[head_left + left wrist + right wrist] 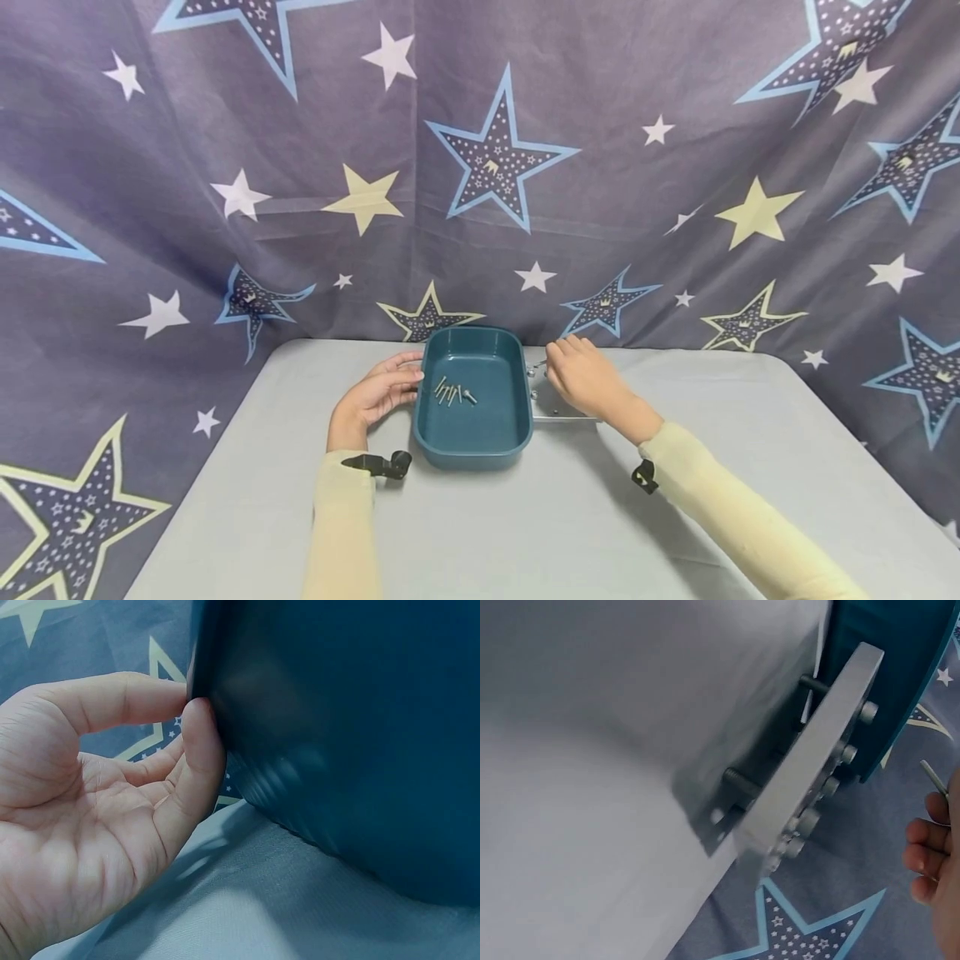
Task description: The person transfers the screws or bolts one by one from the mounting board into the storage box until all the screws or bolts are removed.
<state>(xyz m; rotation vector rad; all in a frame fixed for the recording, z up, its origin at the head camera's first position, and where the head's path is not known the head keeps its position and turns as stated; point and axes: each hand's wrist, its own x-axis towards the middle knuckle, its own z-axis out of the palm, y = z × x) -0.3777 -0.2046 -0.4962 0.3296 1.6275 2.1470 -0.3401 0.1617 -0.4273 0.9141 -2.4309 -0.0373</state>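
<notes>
My left hand [382, 388] is at the left side of a deep blue-green plastic tray [472, 459], pinching its rim between thumb and finger, as the left wrist view shows. Several thin brassy screws [448, 392] and one thicker silver bolt [469, 397] lie in the tray. Over a metal plate [566, 412] right of the tray, my right hand [585, 379] holds a thin metal rod [933, 777] with curled fingers; its other end is hidden in the hand. Bolts [808, 820] with silver heads stick up from the plate, and threaded shanks [740, 781] come out beneath it.
A pale grey cloth covers the table [480, 533]. Behind it hangs a purple-grey curtain [600, 208] printed with stars, close to the table's far edge. Dark camera mounts [382, 464] sit on both wrists, over pale yellow sleeves.
</notes>
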